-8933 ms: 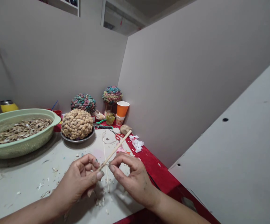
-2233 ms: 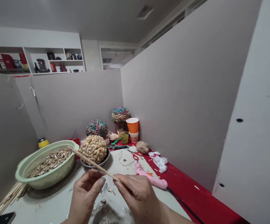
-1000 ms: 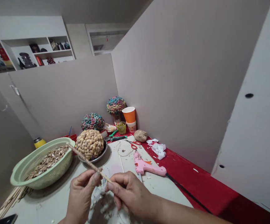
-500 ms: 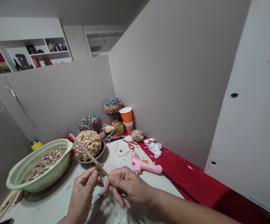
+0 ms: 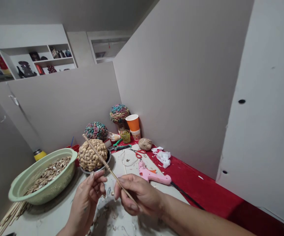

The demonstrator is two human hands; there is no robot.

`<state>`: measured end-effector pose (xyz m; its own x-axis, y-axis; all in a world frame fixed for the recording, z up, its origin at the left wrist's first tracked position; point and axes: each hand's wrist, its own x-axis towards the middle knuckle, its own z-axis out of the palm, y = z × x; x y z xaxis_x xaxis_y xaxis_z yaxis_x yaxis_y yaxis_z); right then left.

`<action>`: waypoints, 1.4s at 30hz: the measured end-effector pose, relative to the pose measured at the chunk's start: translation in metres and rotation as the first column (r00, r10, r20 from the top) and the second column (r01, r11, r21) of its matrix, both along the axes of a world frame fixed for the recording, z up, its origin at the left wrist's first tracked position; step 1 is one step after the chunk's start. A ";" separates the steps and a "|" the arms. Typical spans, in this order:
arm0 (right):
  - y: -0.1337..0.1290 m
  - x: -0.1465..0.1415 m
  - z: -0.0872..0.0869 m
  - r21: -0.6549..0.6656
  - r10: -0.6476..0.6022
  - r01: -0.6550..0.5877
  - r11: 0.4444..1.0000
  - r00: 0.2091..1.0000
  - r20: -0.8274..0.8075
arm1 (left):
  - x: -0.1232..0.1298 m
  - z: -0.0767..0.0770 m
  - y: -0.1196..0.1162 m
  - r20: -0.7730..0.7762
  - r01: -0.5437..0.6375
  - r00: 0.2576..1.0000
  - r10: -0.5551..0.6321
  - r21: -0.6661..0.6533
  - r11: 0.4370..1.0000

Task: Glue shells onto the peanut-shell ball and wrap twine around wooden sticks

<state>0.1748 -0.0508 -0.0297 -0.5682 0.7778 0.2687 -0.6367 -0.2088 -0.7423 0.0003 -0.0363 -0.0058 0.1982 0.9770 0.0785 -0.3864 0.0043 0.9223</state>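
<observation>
A thin wooden stick (image 5: 111, 172) slants up and away from my right hand (image 5: 138, 193), pinched between thumb and fingers near its lower end. Small tan pieces or windings cover its upper half, which crosses in front of a ball of peanut-like tan pieces (image 5: 89, 156) in a metal bowl (image 5: 109, 160). My left hand (image 5: 86, 196) is just left of the stick, apart from it, with the thumb raised and fingers loosely bent and apart. I make out nothing held in it. Small scraps litter the white board (image 5: 50, 219) below both hands.
A green basin (image 5: 55, 187) of flat brown pieces stands left, with loose sticks (image 5: 11, 216) beside it. Toward the right lie a pink glue gun (image 5: 158, 178), red-handled scissors (image 5: 140, 152), a twine ball (image 5: 145, 144) and crumpled white tissue (image 5: 163, 158). Orange cups (image 5: 132, 124) stand near the partition.
My left hand has come off the stick and moved slightly down and left. The right hand now holds the stick alone, with its lower length showing. The view has shifted slightly.
</observation>
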 end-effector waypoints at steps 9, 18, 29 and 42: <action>-0.003 0.000 0.000 0.036 0.044 -0.046 0.998 0.997 0.068 | 0.000 -0.001 -0.009 -0.031 0.006 1.000 -0.004 0.064 0.998; -0.002 -0.003 -0.006 0.028 0.086 -0.089 0.996 0.993 0.080 | -0.003 0.007 -0.005 0.091 -0.134 0.988 0.127 0.081 0.988; -0.005 0.001 0.002 -0.033 0.065 -0.066 0.997 0.998 -0.023 | -0.002 0.007 -0.004 0.110 -0.052 0.993 0.044 0.069 0.996; -0.001 -0.002 -0.006 -0.001 0.117 -0.117 0.993 0.993 0.032 | -0.006 0.019 0.003 0.115 -0.173 0.980 0.162 0.089 0.981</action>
